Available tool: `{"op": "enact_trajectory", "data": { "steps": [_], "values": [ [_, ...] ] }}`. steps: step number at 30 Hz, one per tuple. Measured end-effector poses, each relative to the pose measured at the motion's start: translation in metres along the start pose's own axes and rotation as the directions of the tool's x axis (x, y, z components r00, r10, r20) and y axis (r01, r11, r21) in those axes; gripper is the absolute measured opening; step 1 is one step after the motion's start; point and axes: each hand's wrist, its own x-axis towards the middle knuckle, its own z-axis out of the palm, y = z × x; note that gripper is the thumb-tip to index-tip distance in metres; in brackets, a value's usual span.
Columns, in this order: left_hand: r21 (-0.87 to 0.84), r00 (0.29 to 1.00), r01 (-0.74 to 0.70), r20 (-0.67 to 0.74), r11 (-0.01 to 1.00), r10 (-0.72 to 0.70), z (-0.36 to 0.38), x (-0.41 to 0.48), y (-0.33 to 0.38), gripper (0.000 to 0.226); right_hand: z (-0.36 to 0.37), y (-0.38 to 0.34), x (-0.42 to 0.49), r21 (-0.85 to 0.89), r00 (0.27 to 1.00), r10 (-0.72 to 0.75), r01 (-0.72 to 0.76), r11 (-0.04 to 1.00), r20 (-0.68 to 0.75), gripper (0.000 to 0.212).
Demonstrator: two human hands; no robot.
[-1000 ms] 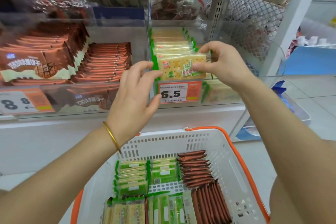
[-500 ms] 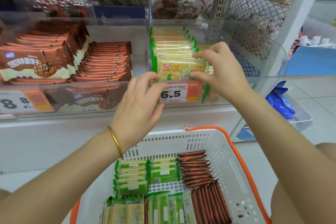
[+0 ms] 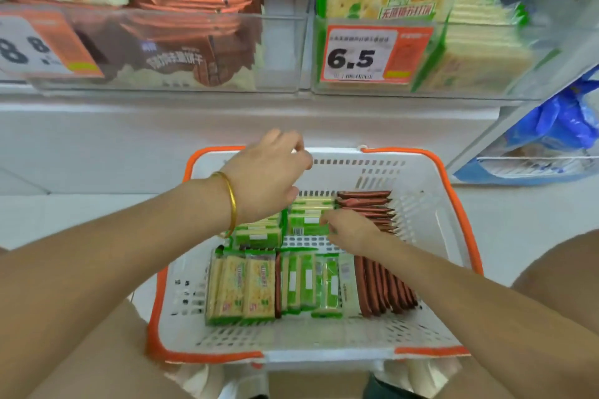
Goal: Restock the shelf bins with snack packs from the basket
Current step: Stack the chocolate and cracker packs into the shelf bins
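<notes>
The fingers (image 3: 325, 222) of the right hand (image 3: 351, 231) are touching the green cracker packs (image 3: 306, 220) near the basket's (image 3: 428, 204) far wall; I cannot tell whether they are grasping one. The left hand (image 3: 269, 179) is hovering above, fingers loosely curled, holding nothing.

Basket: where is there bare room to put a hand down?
In the basket, bare strips lie along the left wall and the near wall, a narrower one by the right wall. A slim gap splits the green packs. Elsewhere these and the brown packs crowd it.
</notes>
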Motion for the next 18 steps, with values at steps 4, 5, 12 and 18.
{"op": "enact_trajectory", "data": {
  "steps": [4, 5, 12, 18],
  "values": [
    [0.017, 0.995, -0.003, 0.1, 1.0, 0.001, 0.012, -0.002, -0.001, 0.042, 0.072, 0.013, 0.019, -0.024, 0.954, 0.069, -0.065, 0.998, 0.292, 0.046],
    [0.021, 0.994, -0.002, 0.105, 1.0, 0.0, 0.013, -0.003, -0.002, 0.041, 0.086, 0.015, 0.021, -0.025, 0.941, 0.098, -0.095, 0.995, 0.324, 0.045],
    [-0.012, 0.988, 0.012, 0.151, 1.0, -0.01, 0.023, 0.001, -0.005, 0.041, 0.119, 0.023, 0.035, -0.147, 0.934, 0.235, -0.201, 0.968, 0.268, 0.049],
    [-0.013, 0.979, -0.01, 0.202, 1.0, 0.013, 0.024, 0.008, 0.001, 0.042, 0.093, 0.023, 0.028, -0.224, 0.932, 0.278, -0.227, 0.948, 0.233, 0.028]
  ]
}}
